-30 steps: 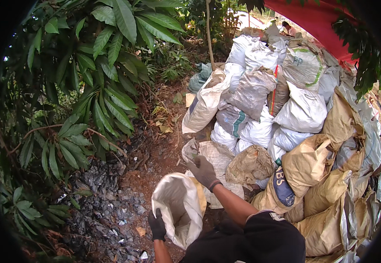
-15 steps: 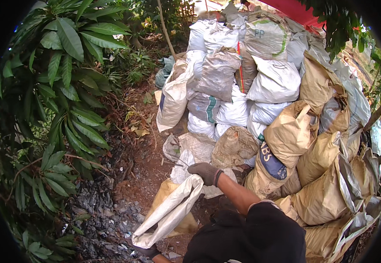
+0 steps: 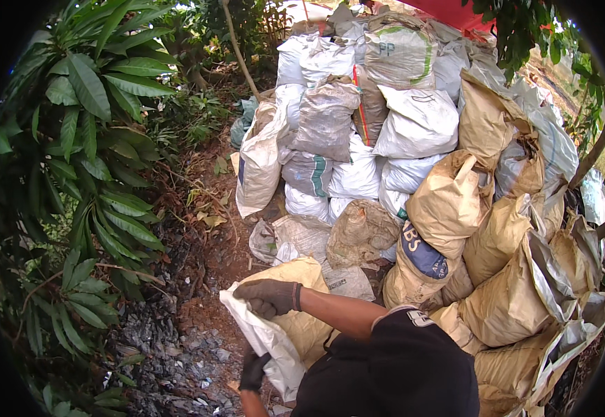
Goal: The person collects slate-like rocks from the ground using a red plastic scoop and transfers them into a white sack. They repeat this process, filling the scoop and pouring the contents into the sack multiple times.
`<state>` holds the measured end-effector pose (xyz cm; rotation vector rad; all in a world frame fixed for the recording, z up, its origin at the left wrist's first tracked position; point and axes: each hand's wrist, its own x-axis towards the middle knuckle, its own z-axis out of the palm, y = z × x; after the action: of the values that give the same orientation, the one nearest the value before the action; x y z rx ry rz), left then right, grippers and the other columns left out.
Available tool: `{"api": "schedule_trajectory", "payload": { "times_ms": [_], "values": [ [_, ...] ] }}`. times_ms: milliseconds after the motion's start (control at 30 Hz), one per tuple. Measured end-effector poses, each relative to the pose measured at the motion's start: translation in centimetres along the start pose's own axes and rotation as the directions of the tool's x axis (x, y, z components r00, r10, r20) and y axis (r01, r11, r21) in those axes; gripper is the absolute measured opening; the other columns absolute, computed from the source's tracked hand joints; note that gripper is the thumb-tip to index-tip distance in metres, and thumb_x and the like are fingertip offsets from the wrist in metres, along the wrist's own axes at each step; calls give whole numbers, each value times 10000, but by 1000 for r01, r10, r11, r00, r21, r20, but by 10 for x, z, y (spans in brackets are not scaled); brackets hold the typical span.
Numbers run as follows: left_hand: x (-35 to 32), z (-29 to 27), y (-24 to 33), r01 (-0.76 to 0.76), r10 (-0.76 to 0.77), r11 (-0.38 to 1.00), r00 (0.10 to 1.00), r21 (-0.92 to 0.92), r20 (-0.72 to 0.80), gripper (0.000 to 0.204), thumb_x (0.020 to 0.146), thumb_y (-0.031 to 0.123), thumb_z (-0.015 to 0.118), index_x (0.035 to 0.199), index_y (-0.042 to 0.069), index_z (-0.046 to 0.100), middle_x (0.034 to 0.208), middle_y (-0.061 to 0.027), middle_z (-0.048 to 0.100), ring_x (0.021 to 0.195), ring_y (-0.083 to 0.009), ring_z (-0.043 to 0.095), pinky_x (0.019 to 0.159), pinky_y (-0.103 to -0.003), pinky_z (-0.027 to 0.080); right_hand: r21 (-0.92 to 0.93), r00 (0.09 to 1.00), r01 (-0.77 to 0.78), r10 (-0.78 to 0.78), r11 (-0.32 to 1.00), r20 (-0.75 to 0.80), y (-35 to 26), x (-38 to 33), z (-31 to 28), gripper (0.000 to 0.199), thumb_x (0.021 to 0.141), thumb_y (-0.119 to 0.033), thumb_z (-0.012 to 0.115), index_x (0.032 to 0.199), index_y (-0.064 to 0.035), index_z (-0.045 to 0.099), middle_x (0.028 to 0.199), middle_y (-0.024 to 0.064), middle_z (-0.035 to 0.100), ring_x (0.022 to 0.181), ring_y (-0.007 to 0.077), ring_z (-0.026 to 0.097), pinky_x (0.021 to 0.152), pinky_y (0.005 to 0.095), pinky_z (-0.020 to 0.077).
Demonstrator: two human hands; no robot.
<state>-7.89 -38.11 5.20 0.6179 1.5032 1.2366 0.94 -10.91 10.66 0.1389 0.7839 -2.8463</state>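
Observation:
A tan sack [image 3: 299, 325] with a pale, turned-back rim hangs in front of my body at the lower middle. My right hand [image 3: 269, 296], in a grey-brown work glove, lies at the far end of the rim with its fingers curled over it. My left hand [image 3: 254, 370], in a dark glove, grips the near side of the pale rim. Part of the left fingers is hidden behind the cloth. The sack looks slack; its mouth faces left and I cannot see its inside well.
Full white sacks [image 3: 417, 125] are stacked ahead, and tan sacks [image 3: 511, 295] are piled along the right. Flattened sacks [image 3: 361, 233] lie on the ground beyond my hands. Leafy branches [image 3: 87, 201] hang at the left, above dark scraps of litter [image 3: 170, 347].
My right hand has moved left and nearer, now on the sack's rim. My left hand has come up. The sack has turned, showing more of its tan side.

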Motion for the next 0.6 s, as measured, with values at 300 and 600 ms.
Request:
{"api": "schedule_trajectory", "payload": {
  "times_ms": [300,600],
  "values": [
    [48,32,-23,-93,77,996,867,-7,-492,467,1052,396,484,1215,-30,584,1065,-120,639,894,-213,623,786,-384,535,-866,571,-396,-656,307,-494,66,-67,48,835,859,-575,649,1415,17,452,1255,275,618,1183,396,607,1004,450,473],
    [104,79,-33,-436,340,899,752,-40,-564,672,1038,535,449,1353,-58,465,1162,-206,609,954,-314,641,846,-442,535,-876,470,-219,-740,429,-481,83,-43,58,484,977,-405,561,1258,-10,559,1146,287,652,1083,414,637,911,479,484]
  ]
}}
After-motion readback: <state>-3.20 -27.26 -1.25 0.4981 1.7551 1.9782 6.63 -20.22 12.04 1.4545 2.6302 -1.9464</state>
